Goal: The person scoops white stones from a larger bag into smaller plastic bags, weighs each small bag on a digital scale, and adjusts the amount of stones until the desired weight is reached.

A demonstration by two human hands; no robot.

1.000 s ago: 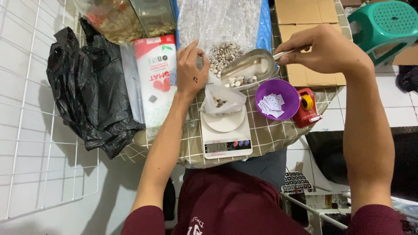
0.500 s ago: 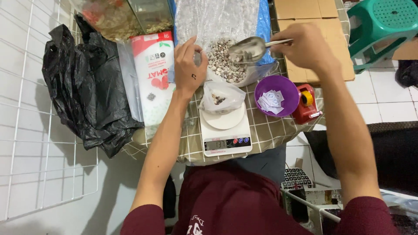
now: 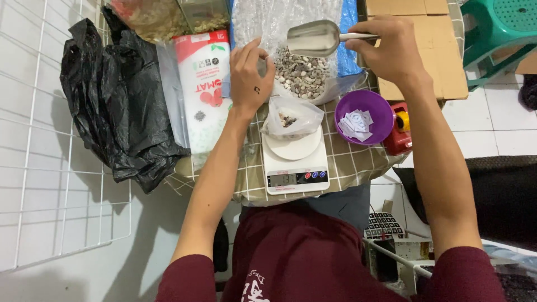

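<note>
The right hand (image 3: pixel 391 50) grips the handle of a shiny metal scoop (image 3: pixel 313 38), fingers closed around it, holding the scoop level above a large clear plastic sack of grey and brown pebbles (image 3: pixel 301 75). The scoop's bowl looks empty from here, though its inside is partly hidden. The left hand (image 3: pixel 250 78) rests at the sack's near edge, thumb and fingers pinched together, apparently on the plastic; I cannot tell how firmly.

Just in front of the sack, a small clear plastic bag (image 3: pixel 292 116) sits on the round plate of a white digital kitchen scale (image 3: pixel 295 162) on the checked table (image 3: pixel 349 162). It holds only a few stones, so by my judgement the filling has barely begun and most of the portion is still to be added. A purple plastic bowl of paper slips (image 3: pixel 363 116) stands beside the scale.

Compared with half a second ago, the scoop has lifted off the pebbles and risen farther back over the sack, while the left hand has stayed at the sack's edge.
</note>
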